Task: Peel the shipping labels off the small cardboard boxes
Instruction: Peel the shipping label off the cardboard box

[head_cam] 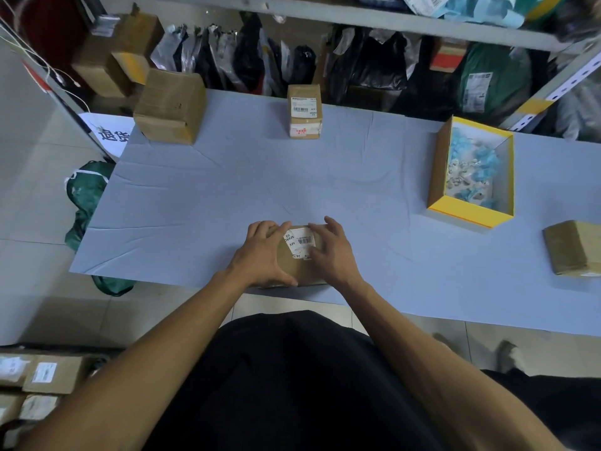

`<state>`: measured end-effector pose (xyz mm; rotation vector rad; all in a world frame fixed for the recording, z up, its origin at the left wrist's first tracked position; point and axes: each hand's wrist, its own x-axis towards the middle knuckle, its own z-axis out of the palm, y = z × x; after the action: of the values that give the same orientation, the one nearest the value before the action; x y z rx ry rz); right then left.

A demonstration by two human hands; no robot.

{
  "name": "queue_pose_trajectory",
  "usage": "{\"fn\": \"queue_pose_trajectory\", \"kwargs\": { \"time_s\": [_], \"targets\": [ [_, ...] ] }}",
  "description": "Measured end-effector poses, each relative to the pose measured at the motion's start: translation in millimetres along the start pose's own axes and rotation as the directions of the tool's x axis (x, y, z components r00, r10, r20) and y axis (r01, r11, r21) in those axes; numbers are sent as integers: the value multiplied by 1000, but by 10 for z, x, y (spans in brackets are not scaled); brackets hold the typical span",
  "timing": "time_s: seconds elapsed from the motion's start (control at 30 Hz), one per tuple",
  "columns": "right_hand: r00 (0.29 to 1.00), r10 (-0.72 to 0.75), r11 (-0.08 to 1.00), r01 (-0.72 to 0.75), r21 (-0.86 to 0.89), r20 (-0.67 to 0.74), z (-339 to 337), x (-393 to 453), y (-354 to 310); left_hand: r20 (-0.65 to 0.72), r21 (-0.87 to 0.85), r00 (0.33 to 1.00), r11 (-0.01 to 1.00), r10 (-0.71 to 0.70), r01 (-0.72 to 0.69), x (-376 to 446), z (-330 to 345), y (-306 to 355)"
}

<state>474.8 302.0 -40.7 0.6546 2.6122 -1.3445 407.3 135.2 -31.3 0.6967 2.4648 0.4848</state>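
Note:
A small cardboard box (294,270) sits at the near edge of the table (227,190), with a white shipping label (300,243) on its top. My left hand (261,255) grips the box's left side. My right hand (331,252) rests on the right side, its thumb and fingertips touching the label's right edge. The label's near right corner looks slightly lifted. A second labelled box (305,110) stands at the far middle. An unlabelled-looking box (170,105) sits far left, and another brown box (574,247) lies at the right edge.
A yellow-rimmed open box (473,214) holding blue and white scraps stands on the right of the table. Shelving with dark bags and parcels runs behind. More labelled boxes (42,374) are stacked on the floor at lower left, and a green bag (86,196) lies left of the table.

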Motion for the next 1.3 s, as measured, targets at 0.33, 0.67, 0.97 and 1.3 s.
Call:
{"fn": "queue_pose_trajectory", "kwargs": {
  "time_s": [0.33,0.67,0.97,1.3],
  "targets": [
    [991,44,995,-32,98,-126,36,35,-52,-6,-3,1000,1000,-3,3,5,2,-16],
    [978,86,994,-96,-45,-192,191,258,-89,1,16,1000,1000,-9,9,-1,1,-30],
    [984,51,998,-42,55,-172,63,163,-78,6,2,1000,1000,-18,18,-1,13,-47],
    [992,67,998,-67,7,-106,86,237,-112,11,16,1000,1000,-20,20,-10,0,-43]
  ]
}}
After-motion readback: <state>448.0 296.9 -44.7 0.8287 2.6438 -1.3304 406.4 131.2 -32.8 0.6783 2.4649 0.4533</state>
